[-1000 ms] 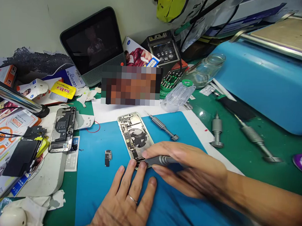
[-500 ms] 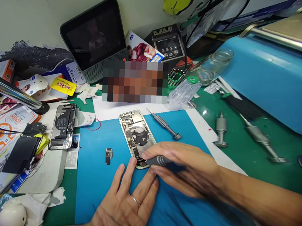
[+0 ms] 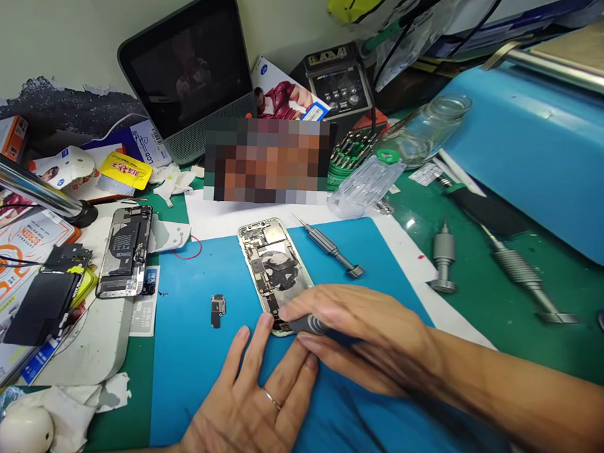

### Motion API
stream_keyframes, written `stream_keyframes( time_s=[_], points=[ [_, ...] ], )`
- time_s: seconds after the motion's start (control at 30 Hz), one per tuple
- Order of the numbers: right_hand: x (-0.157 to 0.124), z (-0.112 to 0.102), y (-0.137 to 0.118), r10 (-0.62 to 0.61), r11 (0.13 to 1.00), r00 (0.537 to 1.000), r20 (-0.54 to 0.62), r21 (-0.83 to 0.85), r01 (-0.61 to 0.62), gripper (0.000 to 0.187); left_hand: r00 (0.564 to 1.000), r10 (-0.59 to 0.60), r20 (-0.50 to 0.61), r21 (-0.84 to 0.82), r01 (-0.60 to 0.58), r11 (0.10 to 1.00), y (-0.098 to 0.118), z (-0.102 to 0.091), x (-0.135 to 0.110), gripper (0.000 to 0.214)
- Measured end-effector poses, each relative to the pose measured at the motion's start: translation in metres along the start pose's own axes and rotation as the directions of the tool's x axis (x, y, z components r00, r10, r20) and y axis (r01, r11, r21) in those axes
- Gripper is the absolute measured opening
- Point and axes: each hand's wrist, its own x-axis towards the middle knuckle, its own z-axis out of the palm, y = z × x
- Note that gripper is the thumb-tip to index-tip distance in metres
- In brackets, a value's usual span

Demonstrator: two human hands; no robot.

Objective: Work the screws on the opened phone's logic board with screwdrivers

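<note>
An opened phone point(image 3: 270, 262) with its insides showing lies on a blue mat point(image 3: 196, 355). My right hand point(image 3: 362, 336) is closed round a dark grey screwdriver point(image 3: 310, 324), whose tip rests at the phone's near end. My left hand point(image 3: 254, 405) lies flat on the mat with fingers spread, a ring on one finger, and its fingertips touch the phone's near edge. A small loose dark part point(image 3: 217, 309) sits on the mat to the left of the phone.
A second screwdriver point(image 3: 331, 250) lies right of the phone. Another opened phone point(image 3: 125, 251) rests at the left among boxes and papers. A tablet point(image 3: 188, 74) leans on the wall. A glass jar point(image 3: 421, 135), metal tools point(image 3: 443, 256) and a blue machine point(image 3: 535, 150) stand at the right.
My right hand has shifted the screwdriver slightly left at the phone's near end. The view has tilted a little; my left hand stays flat.
</note>
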Motion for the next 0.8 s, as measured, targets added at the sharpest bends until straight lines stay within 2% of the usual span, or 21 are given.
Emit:
stream_keyframes(
  time_s=[0.5, 0.8],
  points=[
    [0.0022, -0.0026, 0.0009, -0.032, 0.999, 0.999, -0.014, 0.002, 0.032, 0.065, 1.000, -0.010, 0.015, -0.062, 0.011, 0.998, -0.0004, -0.0039, 0.0023, 0.052],
    [0.0011, -0.0020, 0.0020, -0.029, 0.999, 1.000, -0.005, 0.028, 0.029, 0.068, 1.000, -0.005, 0.029, -0.094, 0.007, 0.996, -0.0009, -0.0016, 0.0011, 0.055]
  ],
)
